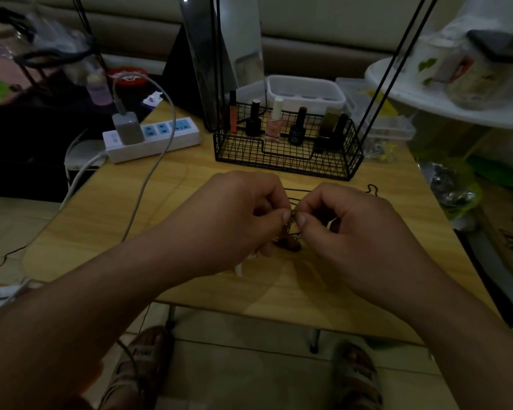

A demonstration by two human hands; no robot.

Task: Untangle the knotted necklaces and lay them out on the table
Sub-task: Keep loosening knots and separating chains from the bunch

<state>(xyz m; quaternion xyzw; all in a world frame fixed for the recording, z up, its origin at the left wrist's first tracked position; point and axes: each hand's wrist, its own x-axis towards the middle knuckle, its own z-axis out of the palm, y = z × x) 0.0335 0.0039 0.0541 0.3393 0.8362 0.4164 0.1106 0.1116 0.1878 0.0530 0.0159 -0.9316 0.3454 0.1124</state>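
Above the middle of the wooden table (107,208), my left hand (234,220) and my right hand (353,229) meet fingertip to fingertip. Both pinch a small knot of thin chain necklaces (293,224) between thumb and forefinger. A short length of chain hangs down from the pinch, with a dark pendant (289,245) below it. A dark cord (373,189) trails away on the table to the right of my right hand. A pale piece (240,269) shows beneath my left hand.
A black wire basket (288,152) holding several nail polish bottles stands just behind my hands. A white power strip (153,139) with a charger and cable lies at the back left. Plastic boxes (305,90) sit behind the basket. My sandalled feet (148,365) are under the table's near edge.
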